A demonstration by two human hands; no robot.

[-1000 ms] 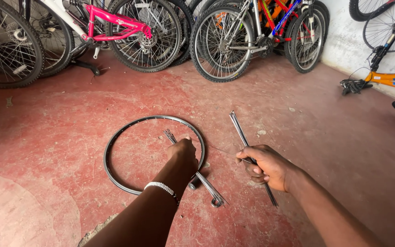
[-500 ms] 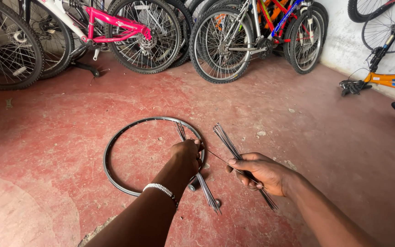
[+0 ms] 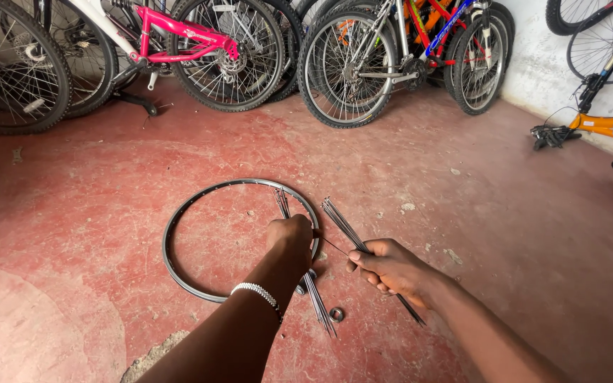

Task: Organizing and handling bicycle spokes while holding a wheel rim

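Your right hand (image 3: 391,269) clenches one spoke bundle (image 3: 345,227), your left hand (image 3: 291,237) another (image 3: 282,203) over the rim (image 3: 179,220); loosen either grip and spokes scatter across the floor (image 3: 462,213).

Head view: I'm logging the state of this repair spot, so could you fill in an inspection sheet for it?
Surface: red floor, worn and dusty, with a broken patch at the near edge.
Job's things: bare wheel rim flat on the floor; one spoke bundle lying across the rim; second spoke bundle in hand.
Clutter: small metal ring by the spokes; scattered grit.
Grippers: left hand, beaded bracelet at the wrist, closed at the rim's edge over the lying bundle; right hand gripping the second bundle.
Cables: nothing seen loose.
Surroundings: parked bicycles along the back, pink frame among them; an orange bicycle against the white wall.
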